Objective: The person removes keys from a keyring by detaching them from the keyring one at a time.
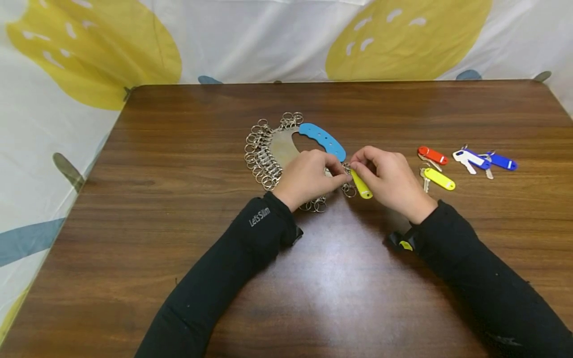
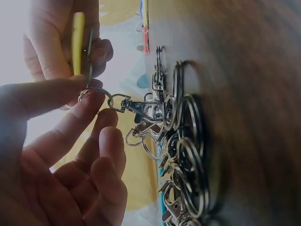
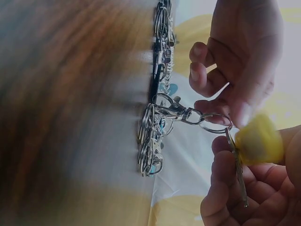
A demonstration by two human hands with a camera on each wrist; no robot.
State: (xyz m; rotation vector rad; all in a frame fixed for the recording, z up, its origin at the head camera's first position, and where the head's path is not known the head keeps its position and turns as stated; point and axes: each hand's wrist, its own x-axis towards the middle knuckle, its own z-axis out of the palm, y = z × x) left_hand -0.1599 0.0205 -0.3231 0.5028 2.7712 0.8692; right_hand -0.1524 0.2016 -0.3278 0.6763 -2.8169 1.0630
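Note:
A metal key-holder plate (image 1: 281, 149) with a blue handle (image 1: 322, 140) lies on the table, its curved edge lined with many snap hooks and split rings. My left hand (image 1: 311, 178), at the plate's right end, pinches one split ring (image 3: 216, 123) between thumb and finger. That ring hangs from a snap hook (image 3: 178, 112) raised off the table. My right hand (image 1: 394, 181) holds a yellow key tag (image 1: 361, 185) and its key (image 3: 239, 175) against the ring. In the right wrist view the key's head meets the ring; whether it is threaded on, I cannot tell.
Right of my hands lie a red key tag (image 1: 432, 155), another yellow key tag (image 1: 439, 179) and two blue key tags (image 1: 502, 161), all with keys. A patterned cloth (image 1: 268, 44) hangs behind the wooden table (image 1: 188, 124).

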